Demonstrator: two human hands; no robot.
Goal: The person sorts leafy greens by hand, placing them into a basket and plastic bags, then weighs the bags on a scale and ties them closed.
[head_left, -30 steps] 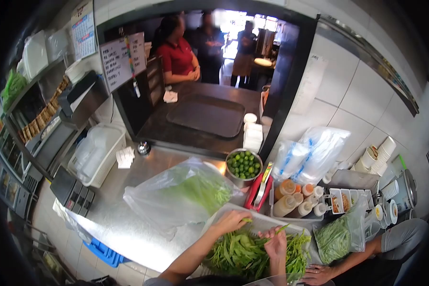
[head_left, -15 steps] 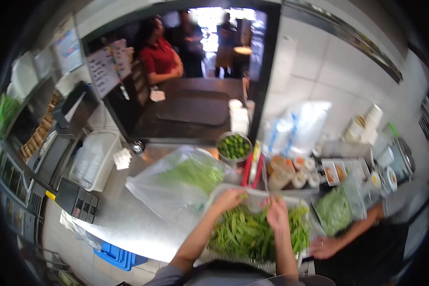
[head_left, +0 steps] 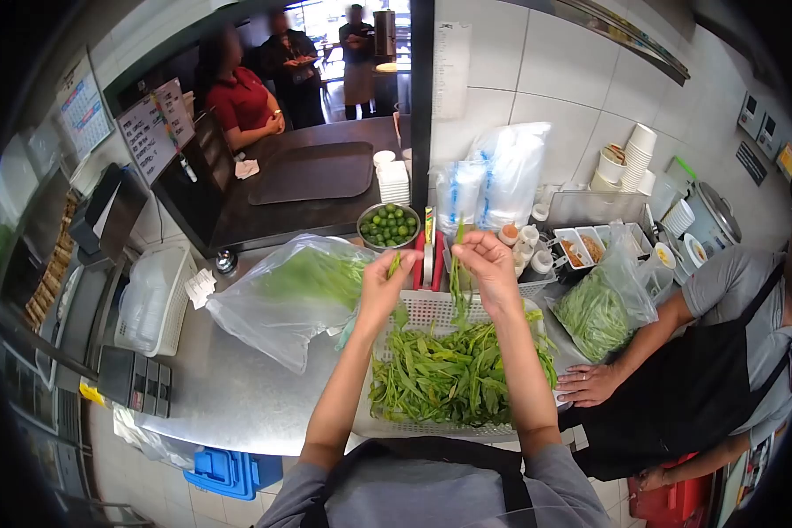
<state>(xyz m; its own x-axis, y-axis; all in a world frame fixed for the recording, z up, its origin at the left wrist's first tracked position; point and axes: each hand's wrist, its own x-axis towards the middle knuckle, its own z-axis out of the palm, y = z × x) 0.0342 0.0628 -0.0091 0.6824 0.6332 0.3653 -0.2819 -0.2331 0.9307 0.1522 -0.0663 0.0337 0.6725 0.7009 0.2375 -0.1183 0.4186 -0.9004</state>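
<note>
My left hand (head_left: 389, 280) is raised over the back of a white perforated basket (head_left: 427, 306), its fingers pinched on a small green leaf piece. To its right, my right hand (head_left: 488, 264) pinches a long green stem (head_left: 458, 286) that hangs down toward the basket. Leafy greens (head_left: 440, 374) fill the basket below both hands. Beside my left hand lies a clear plastic bag of greens (head_left: 317, 277). A metal bowl of small green citrus fruits (head_left: 389, 226) stands behind the hands, next to a red-handled item (head_left: 429, 257).
A co-worker's hand (head_left: 590, 384) rests by the basket's right side, near another bag of greens (head_left: 598, 317). Squeeze bottles (head_left: 528, 246) and a container tray (head_left: 581, 249) stand behind. People are beyond the window, past a dark tray (head_left: 312, 172).
Both hands have risen from the greens to above the basket's back edge. A long stem now hangs from my right hand. The camera view has shifted.
</note>
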